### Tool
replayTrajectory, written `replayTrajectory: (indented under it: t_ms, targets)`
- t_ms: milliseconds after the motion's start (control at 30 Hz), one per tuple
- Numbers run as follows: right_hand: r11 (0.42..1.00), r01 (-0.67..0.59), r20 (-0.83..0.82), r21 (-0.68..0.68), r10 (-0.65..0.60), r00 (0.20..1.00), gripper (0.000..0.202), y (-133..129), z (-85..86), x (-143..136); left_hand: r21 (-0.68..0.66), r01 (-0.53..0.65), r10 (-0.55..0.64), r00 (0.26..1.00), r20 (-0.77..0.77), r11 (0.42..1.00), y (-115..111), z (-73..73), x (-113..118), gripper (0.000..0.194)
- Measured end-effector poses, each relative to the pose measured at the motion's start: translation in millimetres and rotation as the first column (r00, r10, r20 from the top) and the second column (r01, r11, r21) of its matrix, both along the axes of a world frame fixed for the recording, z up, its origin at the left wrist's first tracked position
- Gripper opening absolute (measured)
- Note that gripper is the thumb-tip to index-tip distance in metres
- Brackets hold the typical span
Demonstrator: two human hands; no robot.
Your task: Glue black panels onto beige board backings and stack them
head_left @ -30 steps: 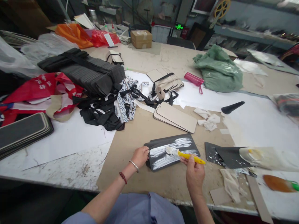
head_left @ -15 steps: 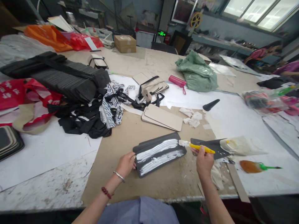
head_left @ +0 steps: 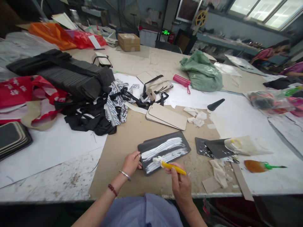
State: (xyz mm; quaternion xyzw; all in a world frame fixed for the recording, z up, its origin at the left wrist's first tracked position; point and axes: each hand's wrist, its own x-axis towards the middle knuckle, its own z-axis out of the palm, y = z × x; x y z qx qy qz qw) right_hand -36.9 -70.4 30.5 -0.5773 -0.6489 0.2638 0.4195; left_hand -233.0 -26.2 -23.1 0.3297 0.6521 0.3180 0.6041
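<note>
A dark grey rectangular panel [head_left: 157, 142] with rounded corners lies on the brown board, streaked lengthwise with two bands of white paste. Another dark panel peeks out from under its upper left edge. My left hand [head_left: 131, 163] pinches the panel's left end between thumb and fingers. In my right hand [head_left: 181, 183] is a paste brush [head_left: 174, 167] with a yellow handle, gripped from below. Its white-coated bristles are over the lower paste band, near the left end; whether they touch it I cannot tell. Just beyond the panel rests a small stack of beige panels [head_left: 168, 116].
To the right are dark paste-spotted pieces [head_left: 216, 148], a whitish container [head_left: 248, 145] and an amber bottle [head_left: 254, 166] with a green nozzle. Black straps [head_left: 92, 121] and a long bundle of dark panels [head_left: 78, 77] occupy the left. A green bag [head_left: 202, 72] stands farther back.
My right hand has carried the brush leftward and nearer to me, from the panel's right end to its lower left part. My left hand still holds the left end.
</note>
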Motion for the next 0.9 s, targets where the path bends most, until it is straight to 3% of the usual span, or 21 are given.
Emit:
replayTrajectory:
  t_ms: [133, 300, 400, 500, 567, 633, 733, 900]
  targets:
    - [0.976, 0.048, -0.147, -0.211, -0.081, 0.986, 0.024, -3.9, -8.7, 0.5, -0.015, -0.017, 0.018, 1.000, 0.005, 1.000, -0.6, -0.6, 2.0, 0.011]
    - [0.941, 0.295, -0.109, -0.166, -0.314, 0.943, 0.029, 11.7, 0.2, 19.8, -0.002, 0.018, -0.018, 1.000, -0.008, 1.000, -2.2, 3.3, 3.5, 0.012]
    - [0.945, 0.215, -0.209, -0.248, -0.269, 0.940, 0.030, 15.5, 5.1, 3.7, -0.023, 0.037, -0.037, 0.999, -0.004, 0.999, -3.4, 4.6, 4.1, 0.014]
    - [0.936, 0.091, -0.338, -0.341, -0.213, 0.917, 0.032, 25.4, -2.7, -17.4, -0.040, 0.054, -0.054, 0.998, -0.011, 0.998, -3.7, 5.0, 2.9, 0.016]
    - [0.928, 0.095, -0.380, -0.359, -0.238, 0.894, 0.034, 38.0, -10.5, -18.8, -0.049, 0.058, -0.059, 0.998, -0.022, 0.997, -3.6, 5.1, 1.4, 0.017]
    - [0.921, 0.174, -0.385, -0.348, -0.309, 0.870, 0.036, 50.7, -14.8, -10.5, -0.056, 0.054, -0.056, 0.998, -0.034, 0.997, -3.5, 5.3, 0.4, 0.016]
    - [0.915, 0.248, -0.363, -0.318, -0.358, 0.860, 0.036, 57.7, -11.4, -1.7, -0.058, 0.049, -0.051, 0.998, -0.042, 0.997, -4.1, 5.5, 1.5, 0.015]
    - [0.930, 0.077, -0.370, -0.359, -0.218, 0.903, 0.036, 48.7, -6.5, -15.7, -0.059, 0.055, -0.059, 0.995, -0.074, 0.997, -6.9, 6.3, 4.8, 0.016]
